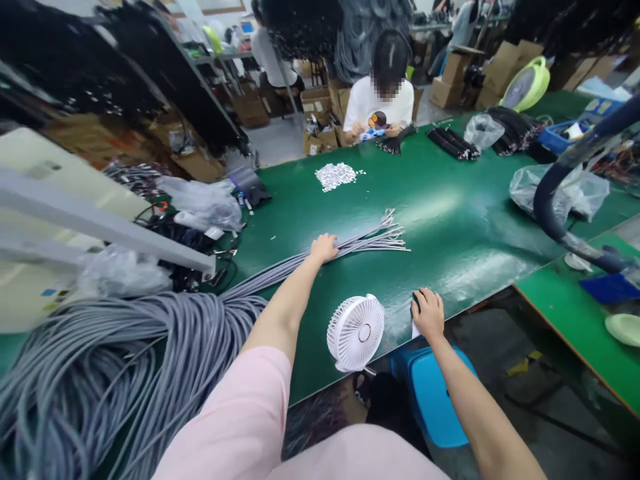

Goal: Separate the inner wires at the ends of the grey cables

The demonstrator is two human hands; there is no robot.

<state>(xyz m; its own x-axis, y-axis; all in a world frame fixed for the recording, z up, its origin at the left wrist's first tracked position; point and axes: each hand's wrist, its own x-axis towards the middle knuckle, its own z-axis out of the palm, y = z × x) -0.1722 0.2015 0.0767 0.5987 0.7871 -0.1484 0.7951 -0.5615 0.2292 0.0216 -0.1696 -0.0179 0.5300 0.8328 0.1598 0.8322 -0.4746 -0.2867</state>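
Observation:
My left hand is closed over a bundle of grey cables lying across the green table. To its right, the loose cable ends fan out. The same cables lead left into a large coiled heap. Near the table's front edge is my right hand, its fingers curled over a small dark thing that I cannot make out. Something white shows below that hand. Between my forearms stands a small white fan.
A pile of small silvery pieces lies toward the far side, where a person in white sits handling something. Plastic bags lie at the left. A dark curved bar rises at the right. A blue stool stands below the edge.

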